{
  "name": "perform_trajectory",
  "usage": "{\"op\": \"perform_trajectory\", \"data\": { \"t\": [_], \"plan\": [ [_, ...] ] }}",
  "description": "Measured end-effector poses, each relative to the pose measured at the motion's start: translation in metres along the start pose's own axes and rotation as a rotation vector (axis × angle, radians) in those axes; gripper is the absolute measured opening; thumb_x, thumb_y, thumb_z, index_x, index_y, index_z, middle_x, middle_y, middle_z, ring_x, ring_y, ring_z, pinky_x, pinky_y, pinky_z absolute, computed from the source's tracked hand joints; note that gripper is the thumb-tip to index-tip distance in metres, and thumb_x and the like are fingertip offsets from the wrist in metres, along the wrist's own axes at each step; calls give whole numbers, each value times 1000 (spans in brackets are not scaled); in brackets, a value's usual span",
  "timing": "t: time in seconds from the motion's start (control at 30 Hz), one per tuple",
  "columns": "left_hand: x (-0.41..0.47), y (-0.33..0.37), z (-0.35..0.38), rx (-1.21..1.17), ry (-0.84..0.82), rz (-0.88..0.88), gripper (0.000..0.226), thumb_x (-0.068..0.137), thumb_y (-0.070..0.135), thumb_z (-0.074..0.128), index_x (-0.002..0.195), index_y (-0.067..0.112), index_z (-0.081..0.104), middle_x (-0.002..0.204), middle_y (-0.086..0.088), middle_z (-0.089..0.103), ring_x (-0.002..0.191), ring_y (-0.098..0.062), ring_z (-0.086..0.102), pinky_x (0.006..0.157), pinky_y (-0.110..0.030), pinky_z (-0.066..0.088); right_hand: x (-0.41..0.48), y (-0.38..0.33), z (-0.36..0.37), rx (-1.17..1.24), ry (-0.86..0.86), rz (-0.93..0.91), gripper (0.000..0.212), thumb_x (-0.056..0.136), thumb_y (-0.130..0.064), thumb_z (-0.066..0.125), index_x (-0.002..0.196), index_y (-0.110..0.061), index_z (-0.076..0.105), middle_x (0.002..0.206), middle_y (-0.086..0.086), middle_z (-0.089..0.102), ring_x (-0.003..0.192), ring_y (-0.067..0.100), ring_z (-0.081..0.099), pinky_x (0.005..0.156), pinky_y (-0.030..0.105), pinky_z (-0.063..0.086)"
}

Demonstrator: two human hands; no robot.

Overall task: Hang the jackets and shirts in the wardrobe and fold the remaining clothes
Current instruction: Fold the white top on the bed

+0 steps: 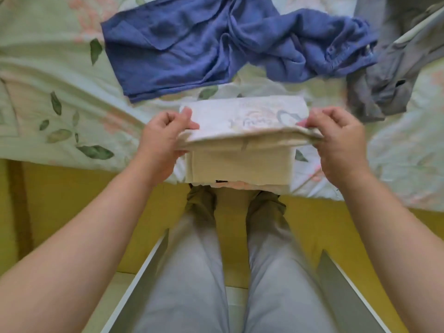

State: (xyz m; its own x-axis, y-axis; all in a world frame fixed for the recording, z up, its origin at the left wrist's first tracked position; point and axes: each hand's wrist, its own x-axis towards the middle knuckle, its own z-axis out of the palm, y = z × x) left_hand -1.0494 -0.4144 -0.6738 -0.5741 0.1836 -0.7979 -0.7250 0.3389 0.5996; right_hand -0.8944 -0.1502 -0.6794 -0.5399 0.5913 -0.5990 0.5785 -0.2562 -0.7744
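Observation:
A cream garment (242,133) with a faint pastel print is folded into a small rectangle at the near edge of the bed. My left hand (163,138) pinches its left end, thumb on top. My right hand (336,140) pinches its right end the same way. The upper layer is lifted and the lower part hangs down over the bed's edge. Beyond it a blue garment (216,46) lies spread and wrinkled on the bed. A grey garment (394,75) is bunched at the far right.
The bed is covered by a pale green floral sheet (60,92). My legs in light trousers (240,272) stand against the bed on a yellow floor (84,200). A white-edged panel (134,284) lies at my feet.

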Motion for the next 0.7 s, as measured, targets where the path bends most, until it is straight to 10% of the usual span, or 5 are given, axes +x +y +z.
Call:
{"op": "perform_trajectory", "data": {
  "t": [0.13,0.4,0.53,0.7],
  "plan": [
    [-20,-72,9,303,138,29,31,79,3,80,90,20,56,92,8,60,79,-8,55,78,-28,47,-35,63,-4,-213,-42,47,21,86,-2,72,99,-17,64,94,-2,74,89,11,69,77,26,54],
    [-5,-109,25,680,171,80,25,80,2,69,96,17,58,116,-3,47,107,-21,55,95,-23,41,-41,117,24,-563,10,88,23,88,0,56,99,-19,61,104,-2,65,100,19,61,88,28,47],
    [4,-89,33,830,367,139,41,75,15,68,113,18,53,127,-4,42,116,-27,50,103,-36,42,-32,102,33,-760,109,20,17,83,-24,56,99,-23,53,104,-3,57,96,20,52,83,35,43],
    [47,-50,29,466,440,-47,54,86,45,63,131,19,47,137,-5,50,115,-26,55,97,-38,47,28,68,38,-482,303,150,44,96,-53,46,118,-16,58,118,2,60,108,23,59,90,33,46]
  ]
}}
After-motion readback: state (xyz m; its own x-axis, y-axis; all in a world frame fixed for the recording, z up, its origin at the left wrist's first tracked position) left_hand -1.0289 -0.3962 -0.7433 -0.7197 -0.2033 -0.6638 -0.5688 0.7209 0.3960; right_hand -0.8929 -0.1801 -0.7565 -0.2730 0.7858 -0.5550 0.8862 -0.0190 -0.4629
